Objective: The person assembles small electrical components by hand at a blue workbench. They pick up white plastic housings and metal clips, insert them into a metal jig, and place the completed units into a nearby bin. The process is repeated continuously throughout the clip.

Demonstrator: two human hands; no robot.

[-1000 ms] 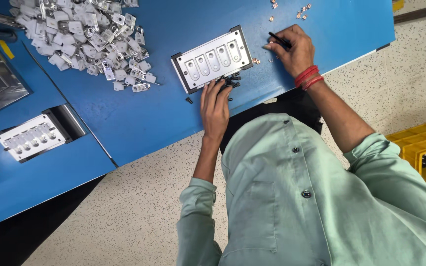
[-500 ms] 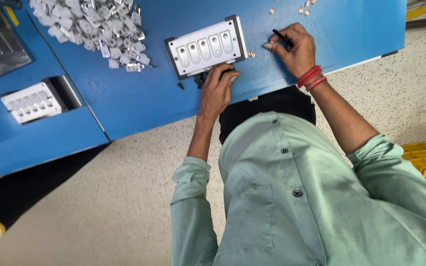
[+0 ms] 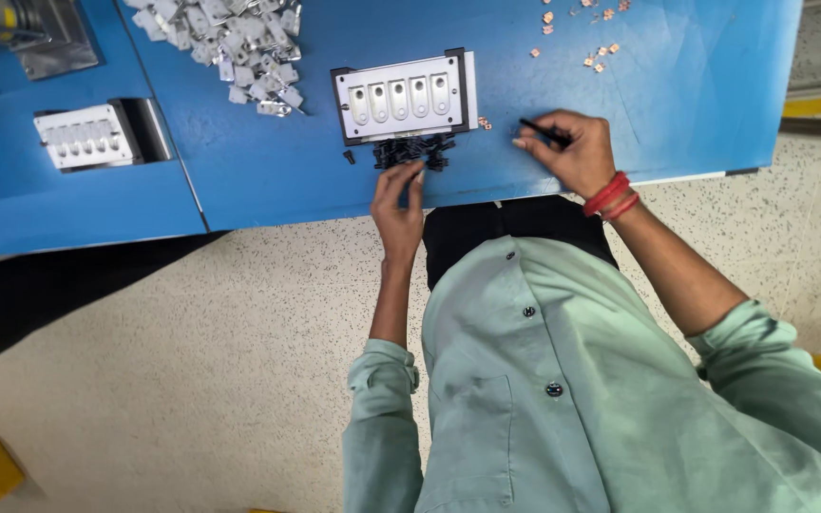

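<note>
A white slotted plate [image 3: 403,98] in a dark frame lies flat on the blue desk [image 3: 677,95], close to the near edge. Its long axis runs left to right along that edge, and its five slots stand side by side across it, each pointing away from the person. Just below the plate, touching its near side, sits a small heap of black parts [image 3: 413,151].

The left hand [image 3: 398,204] reaches up to that heap, fingers loosely extended and together, fingertips touching the black parts; whether it has pinched one I cannot tell. The right hand [image 3: 574,152] rests on the desk to the right of the plate, fingers curled around a thin black pen-like tool [image 3: 544,132] that points left toward the plate.

Farther off on the desk lie a pile of small white metal pieces [image 3: 230,43] to the upper left, a few coppery bits [image 3: 596,59] to the upper right, and a second slotted plate [image 3: 83,138] on the adjoining desk at left.
</note>
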